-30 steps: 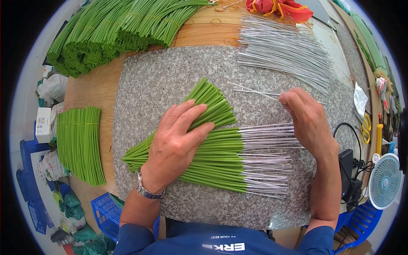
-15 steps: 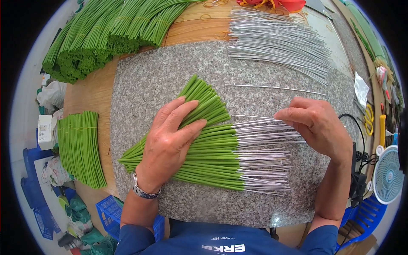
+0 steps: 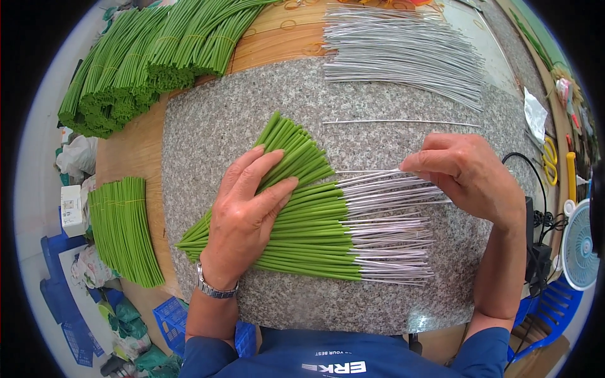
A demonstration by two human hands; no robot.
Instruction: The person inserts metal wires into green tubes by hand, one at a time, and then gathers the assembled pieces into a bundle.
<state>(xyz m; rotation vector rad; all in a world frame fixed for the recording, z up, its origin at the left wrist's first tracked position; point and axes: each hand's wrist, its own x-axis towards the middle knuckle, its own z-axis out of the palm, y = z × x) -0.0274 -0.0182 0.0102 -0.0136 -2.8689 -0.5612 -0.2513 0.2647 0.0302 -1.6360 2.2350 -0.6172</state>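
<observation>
A fan of green hollow-looking stems (image 3: 309, 236) lies across the grey stone slab, many with thin silvery wires (image 3: 394, 230) sticking out of their right ends. My left hand (image 3: 242, 208) is closed over the stems, its fingers and thumb pressing the upper group without wires (image 3: 293, 151) apart from the rest. Between thumb and forefinger, my right hand (image 3: 466, 176) pinches one wire (image 3: 372, 171). That wire's left end is at the ends of the upper stems; whether it is inside one I cannot tell. A single loose wire (image 3: 400, 121) lies just beyond.
A heap of bare wires (image 3: 403, 57) lies at the far right of the slab (image 3: 208, 126). Banded green bundles (image 3: 145, 63) are stacked far left, another bundle (image 3: 126, 230) nearer. Yellow-handled scissors (image 3: 550, 160), a small fan (image 3: 581, 246) and black cables (image 3: 541, 189) stand along the right.
The view has shifted slightly. Both hands keep nearly the same pose, the left on the stems and the right pinching the wire, whose end stays close to the upper stem ends.
</observation>
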